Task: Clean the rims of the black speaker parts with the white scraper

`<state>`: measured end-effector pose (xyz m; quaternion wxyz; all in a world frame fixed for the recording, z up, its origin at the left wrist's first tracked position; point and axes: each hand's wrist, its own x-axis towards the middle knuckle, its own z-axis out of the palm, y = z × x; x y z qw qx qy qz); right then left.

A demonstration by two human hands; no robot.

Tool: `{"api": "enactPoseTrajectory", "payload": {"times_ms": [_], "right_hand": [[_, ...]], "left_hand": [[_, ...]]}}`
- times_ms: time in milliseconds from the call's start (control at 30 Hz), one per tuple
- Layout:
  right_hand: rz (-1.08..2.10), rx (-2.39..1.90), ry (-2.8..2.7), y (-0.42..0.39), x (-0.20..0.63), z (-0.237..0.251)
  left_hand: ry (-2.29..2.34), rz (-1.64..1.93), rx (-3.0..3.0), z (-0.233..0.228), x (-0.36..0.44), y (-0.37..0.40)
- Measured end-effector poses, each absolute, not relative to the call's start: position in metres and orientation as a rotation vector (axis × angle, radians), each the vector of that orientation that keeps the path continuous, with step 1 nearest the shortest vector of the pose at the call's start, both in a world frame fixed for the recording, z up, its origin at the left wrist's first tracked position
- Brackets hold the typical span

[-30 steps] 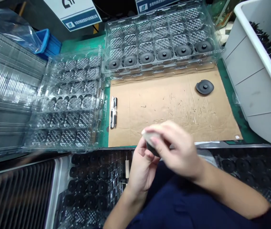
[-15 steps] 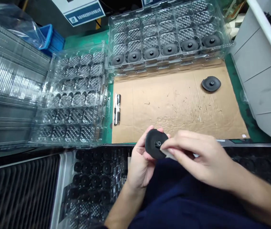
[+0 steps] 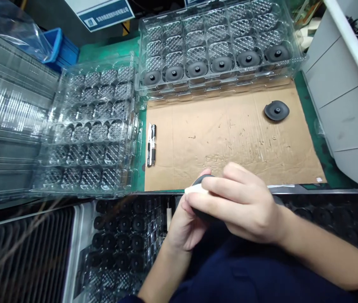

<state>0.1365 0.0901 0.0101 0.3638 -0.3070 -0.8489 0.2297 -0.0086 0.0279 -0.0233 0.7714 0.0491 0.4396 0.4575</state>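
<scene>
Change since half a second ago: right hand [image 3: 245, 206] slid left over the black disc [image 3: 201, 180], now covering most of its face; only a dark edge left showing above and below the fingers; view shifted slightly.
Left hand [image 3: 183, 225]: cupped under the black disc from the left; fingers closed on it, thumb at the upper rim.
Right hand: laid across the disc from the right; fingers curled shut over it, pressing a small white piece [image 3: 194, 189] against its top edge.
Around: cardboard sheet [image 3: 229, 134] just beyond the hands, scratched and scuffed; loose black disc [image 3: 276, 111] lying flat near its far right corner, well apart from the hands; small pen-like tool [image 3: 151, 144] along its left edge.
Far tray [image 3: 216, 38]: clear plastic, many pockets; nearest row filled with six black discs [image 3: 221, 64], remaining rows bare.
Left tray stack [image 3: 93, 126]: clear pocketed trays, piled, beside the cardboard; more clear trays [image 3: 5, 113] further left.
Right: pale grey bin [image 3: 346, 97], dark parts showing inside at the top edge.
Near edge: trays of black parts [image 3: 122, 235] lower down, below the tabletop edge, left and right of the forearms.
In the way: right hand hiding the disc's centre; dark blue clothing [image 3: 238, 269] filling the bottom of the view.
Surface: green tabletop [image 3: 109, 52] under trays and cardboard.
Room: blue crate [image 3: 62, 50] and a blue-and-white sign [image 3: 103, 12] at the back left; clear bag [image 3: 11, 25] in the corner.
Held disc: black, matt, round-edged; centre hidden.
</scene>
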Motion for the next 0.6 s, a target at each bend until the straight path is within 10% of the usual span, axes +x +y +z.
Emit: {"api": "enactPoseTrajectory", "payload": {"times_ms": [400,600], "right_hand": [[0.995,-1.540,-2.026,0.071,0.181,-0.090],[0.703,-1.440,-1.929,0.080,0.166,-0.027]], "left_hand": [[0.589,1.010,0.136,-0.023,-0.021,0.033],[0.693,1.020,0.163,-0.018,-0.015,0.033]]}}
